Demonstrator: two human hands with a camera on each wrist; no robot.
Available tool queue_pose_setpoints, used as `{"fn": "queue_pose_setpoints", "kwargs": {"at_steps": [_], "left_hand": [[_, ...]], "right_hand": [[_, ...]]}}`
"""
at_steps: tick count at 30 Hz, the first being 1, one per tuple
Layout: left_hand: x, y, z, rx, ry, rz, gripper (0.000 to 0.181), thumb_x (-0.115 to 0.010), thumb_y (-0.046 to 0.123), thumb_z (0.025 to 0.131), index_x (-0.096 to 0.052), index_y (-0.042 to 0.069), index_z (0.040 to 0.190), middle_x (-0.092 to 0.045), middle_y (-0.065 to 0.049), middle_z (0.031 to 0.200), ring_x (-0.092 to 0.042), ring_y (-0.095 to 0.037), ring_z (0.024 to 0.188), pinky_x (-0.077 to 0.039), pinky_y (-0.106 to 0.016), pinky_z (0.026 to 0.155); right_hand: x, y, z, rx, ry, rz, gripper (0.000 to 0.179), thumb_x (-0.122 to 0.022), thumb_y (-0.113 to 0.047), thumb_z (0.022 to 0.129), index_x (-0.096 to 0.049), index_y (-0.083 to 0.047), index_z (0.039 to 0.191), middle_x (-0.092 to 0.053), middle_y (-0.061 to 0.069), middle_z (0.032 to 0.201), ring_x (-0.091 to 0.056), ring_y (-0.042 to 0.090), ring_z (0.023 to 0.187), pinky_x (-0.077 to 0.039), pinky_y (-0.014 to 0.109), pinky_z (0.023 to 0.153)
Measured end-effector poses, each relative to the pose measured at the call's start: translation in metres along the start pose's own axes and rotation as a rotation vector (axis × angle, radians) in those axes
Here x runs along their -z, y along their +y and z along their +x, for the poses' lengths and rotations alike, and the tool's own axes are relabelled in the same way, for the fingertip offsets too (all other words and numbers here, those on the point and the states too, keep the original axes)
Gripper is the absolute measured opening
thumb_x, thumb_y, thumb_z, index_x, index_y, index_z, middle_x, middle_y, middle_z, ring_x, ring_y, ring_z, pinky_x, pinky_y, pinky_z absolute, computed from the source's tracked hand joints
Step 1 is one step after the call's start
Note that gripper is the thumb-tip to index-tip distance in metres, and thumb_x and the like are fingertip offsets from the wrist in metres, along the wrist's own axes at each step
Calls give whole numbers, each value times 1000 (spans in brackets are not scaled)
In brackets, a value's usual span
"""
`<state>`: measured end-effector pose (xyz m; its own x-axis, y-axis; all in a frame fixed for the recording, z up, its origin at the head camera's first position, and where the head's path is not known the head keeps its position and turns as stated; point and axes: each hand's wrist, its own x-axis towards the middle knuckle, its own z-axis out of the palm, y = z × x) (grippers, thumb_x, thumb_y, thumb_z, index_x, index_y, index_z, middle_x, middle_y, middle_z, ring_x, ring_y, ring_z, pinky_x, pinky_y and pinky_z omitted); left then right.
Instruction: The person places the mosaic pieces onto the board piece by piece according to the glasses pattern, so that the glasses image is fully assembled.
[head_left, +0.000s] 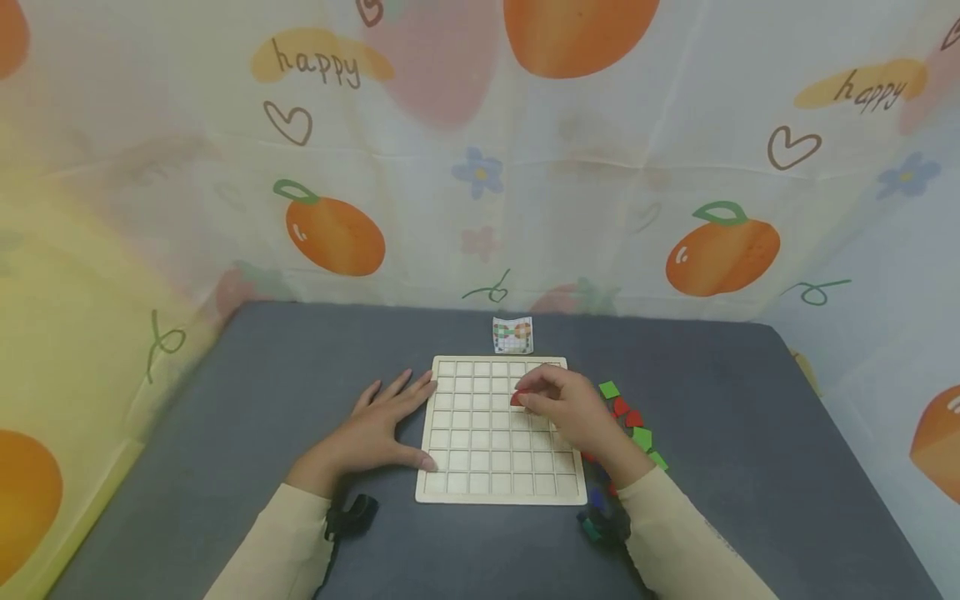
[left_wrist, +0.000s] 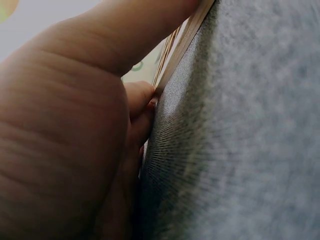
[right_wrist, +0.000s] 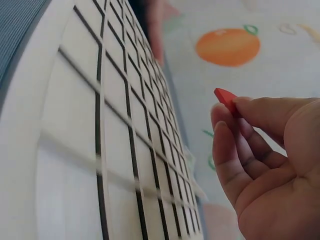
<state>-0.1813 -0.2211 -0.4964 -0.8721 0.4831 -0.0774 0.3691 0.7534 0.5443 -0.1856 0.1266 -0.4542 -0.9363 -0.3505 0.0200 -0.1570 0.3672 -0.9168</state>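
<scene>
The right hand pinches a small flat red piece between the thumb and the fingertips, the grip narrow. In the right wrist view the piece is clear of the surface below; from the head it appears over the upper half of a square pale wooden board ruled into small cells, right of its middle.

The left hand lies spread wide along the board's left side, with its thumb at the lower part of that edge and a fingertip near the upper corner. The board lies flat on a dark grey table.

Just past the board's far edge is a small white printed card with coloured patterns. Beside the board's right edge lie loose flat pieces: a green square, 2 red pieces near it, more green ones, and a blue piece near the right wrist.
</scene>
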Motion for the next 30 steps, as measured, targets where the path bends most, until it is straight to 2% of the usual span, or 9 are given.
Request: {"fn": "queue_pose_setpoints", "kwargs": {"at_steps": [7, 11, 18, 23, 30], "left_hand": [[1, 3, 0, 24, -6, 9, 133, -89, 77, 72, -29, 17, 174, -20, 1, 180, -6, -33, 166, 6, -66, 125], [1, 2, 0, 24, -9, 12, 133, -88, 78, 73, -28, 15, 174, -16, 0, 180, -5, -32, 166, 6, -66, 125], [2, 2, 1, 5, -17, 17, 133, -85, 79, 75, -26, 14, 174, -15, 0, 181, -6, -31, 166, 6, -66, 125], [3, 2, 1, 0, -19, 25, 132, -86, 79, 75, -27, 14, 174, -16, 0, 181, -6, -31, 166, 5, -67, 124], [4, 3, 1, 7, -25, 20, 132, -86, 79, 75, -27, 13, 174, -16, 1, 181, -5, -30, 166, 6, -66, 125]], "right_hand": [[-32, -8, 28, 34, -9, -59, 8, -78, -10, 102, -79, -12, 110, -75, -4, 100, -70, 18, 88, -57, 38, 81], [-45, -8, 42, 8, -20, -93, 7, -76, -13, 104, -79, -14, 110, -74, -6, 99, -68, 15, 88, -56, 38, 83], [-63, -10, 62, -17, -38, -117, 8, -73, -14, 107, -79, -14, 112, -74, -5, 102, -69, 15, 94, -56, 44, 92], [-74, -12, 74, -30, -49, -99, 8, -73, -14, 107, -77, -12, 113, -75, -4, 101, -68, 15, 92, -55, 41, 90], [-83, -17, 85, -30, -76, -136, 13, -68, -8, 109, -78, -10, 117, -74, -2, 104, -66, 17, 94, -55, 40, 91]]}}
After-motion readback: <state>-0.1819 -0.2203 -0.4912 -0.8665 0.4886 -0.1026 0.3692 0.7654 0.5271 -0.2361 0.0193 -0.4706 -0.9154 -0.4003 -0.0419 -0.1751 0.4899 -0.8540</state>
